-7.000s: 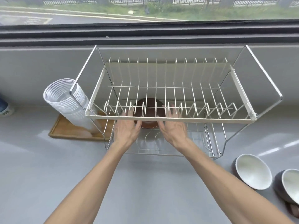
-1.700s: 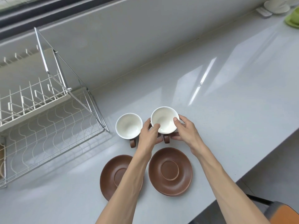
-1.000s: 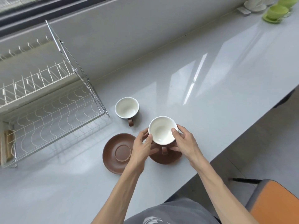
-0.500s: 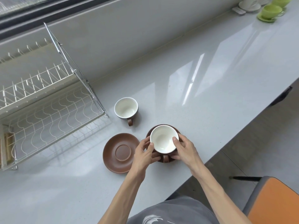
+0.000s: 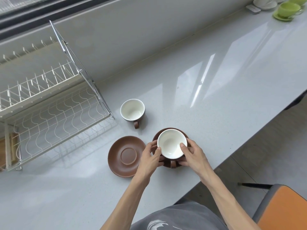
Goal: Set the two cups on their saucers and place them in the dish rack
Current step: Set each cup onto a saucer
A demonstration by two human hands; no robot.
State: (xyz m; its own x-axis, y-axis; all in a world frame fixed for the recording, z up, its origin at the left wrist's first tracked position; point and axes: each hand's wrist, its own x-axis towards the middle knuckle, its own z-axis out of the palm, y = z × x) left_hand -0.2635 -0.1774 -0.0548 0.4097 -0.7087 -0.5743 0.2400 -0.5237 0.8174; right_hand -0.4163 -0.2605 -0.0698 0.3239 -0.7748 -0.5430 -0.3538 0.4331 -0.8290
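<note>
A cup (image 5: 172, 143), white inside and brown outside, rests on a brown saucer (image 5: 157, 136) near the counter's front edge, its handle toward me. My left hand (image 5: 150, 157) grips its left side and my right hand (image 5: 192, 155) its right side, thumbs on the rim. An empty brown saucer (image 5: 125, 156) lies just to the left. The second cup (image 5: 132, 110) stands alone behind it on the counter. The two-tier wire dish rack (image 5: 54, 117) stands at the left.
The grey counter (image 5: 216, 83) runs back to a wall under a window. A green cup on a green saucer (image 5: 286, 9) and white crockery (image 5: 264, 2) sit at the far right. An orange chair seat (image 5: 282, 211) is below the counter's edge.
Both hands carried the cup from the counter over to the right saucer and lowered it onto that saucer. The other cup and saucer have stayed in place.
</note>
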